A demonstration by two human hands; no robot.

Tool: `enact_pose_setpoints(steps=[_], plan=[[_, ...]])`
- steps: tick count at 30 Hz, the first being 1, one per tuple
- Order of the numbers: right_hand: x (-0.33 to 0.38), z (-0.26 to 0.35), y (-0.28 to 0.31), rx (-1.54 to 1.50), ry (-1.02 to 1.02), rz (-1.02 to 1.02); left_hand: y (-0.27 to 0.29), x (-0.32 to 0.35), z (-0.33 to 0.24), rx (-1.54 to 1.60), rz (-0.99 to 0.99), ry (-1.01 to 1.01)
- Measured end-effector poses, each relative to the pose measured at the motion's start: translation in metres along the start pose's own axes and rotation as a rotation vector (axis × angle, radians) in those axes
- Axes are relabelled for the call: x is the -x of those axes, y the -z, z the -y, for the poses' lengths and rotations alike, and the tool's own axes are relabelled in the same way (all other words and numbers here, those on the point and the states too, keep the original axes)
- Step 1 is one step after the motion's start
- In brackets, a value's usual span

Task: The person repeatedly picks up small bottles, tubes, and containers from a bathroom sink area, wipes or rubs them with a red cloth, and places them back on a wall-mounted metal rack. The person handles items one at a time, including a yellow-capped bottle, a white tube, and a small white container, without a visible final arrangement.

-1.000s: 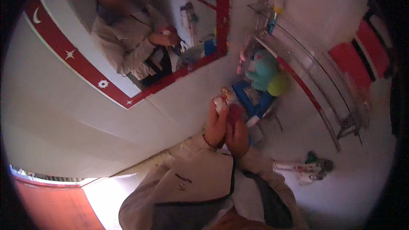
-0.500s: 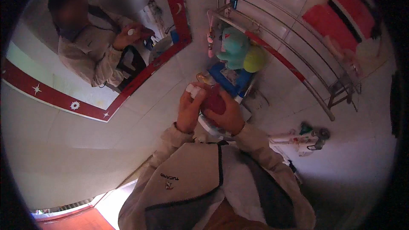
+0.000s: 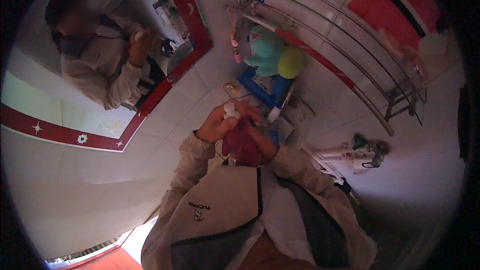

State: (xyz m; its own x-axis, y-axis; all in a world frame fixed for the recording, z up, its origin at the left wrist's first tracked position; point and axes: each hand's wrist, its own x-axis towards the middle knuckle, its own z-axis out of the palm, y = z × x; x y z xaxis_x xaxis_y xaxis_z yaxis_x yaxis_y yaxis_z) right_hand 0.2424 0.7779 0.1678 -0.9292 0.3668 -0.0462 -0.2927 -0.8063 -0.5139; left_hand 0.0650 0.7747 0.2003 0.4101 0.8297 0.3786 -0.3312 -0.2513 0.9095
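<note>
Both my hands are raised close together in front of my chest, before a white tiled wall. My left hand [image 3: 216, 126] is closed around a small white object [image 3: 231, 110] held at its fingertips. My right hand [image 3: 261, 140] grips a dark red cloth [image 3: 241, 142] that hangs bunched between the two hands. The cloth covers most of my right hand's fingers. A red-framed mirror [image 3: 192, 20] at the upper left reflects me with hands raised.
A metal wall rack [image 3: 350, 50] with glass shelves runs across the upper right. Below it hang a teal and yellow soft item [image 3: 272, 57] and a blue holder [image 3: 262, 87]. A tap with white pipes [image 3: 367, 147] sits at the right. A red towel [image 3: 390, 5] hangs at the top right.
My head has turned, so the mirror and rack shifted in view. My hands came nearer and lower, and the red cloth now hangs more clearly between them.
</note>
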Motion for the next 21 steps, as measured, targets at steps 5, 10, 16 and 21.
enact_pose_setpoints(steps=[5, 10, 16, 21], plan=[[-0.005, -0.016, 0.034, 0.244, 0.307, -0.486, -0.036, 0.006, 0.012, -0.063, -0.442, 0.133], [0.002, -0.008, 0.035, 0.389, 0.422, -0.720, -0.043, 0.011, 0.033, -0.075, -0.498, 0.077], [0.028, 0.034, 0.025, 0.238, 0.530, -0.769, -0.039, 0.016, 0.028, -0.308, -0.601, 0.006], [0.024, 0.027, 0.007, 1.337, 0.716, -0.676, -0.043, 0.016, 0.045, -0.357, -0.524, 0.084]])
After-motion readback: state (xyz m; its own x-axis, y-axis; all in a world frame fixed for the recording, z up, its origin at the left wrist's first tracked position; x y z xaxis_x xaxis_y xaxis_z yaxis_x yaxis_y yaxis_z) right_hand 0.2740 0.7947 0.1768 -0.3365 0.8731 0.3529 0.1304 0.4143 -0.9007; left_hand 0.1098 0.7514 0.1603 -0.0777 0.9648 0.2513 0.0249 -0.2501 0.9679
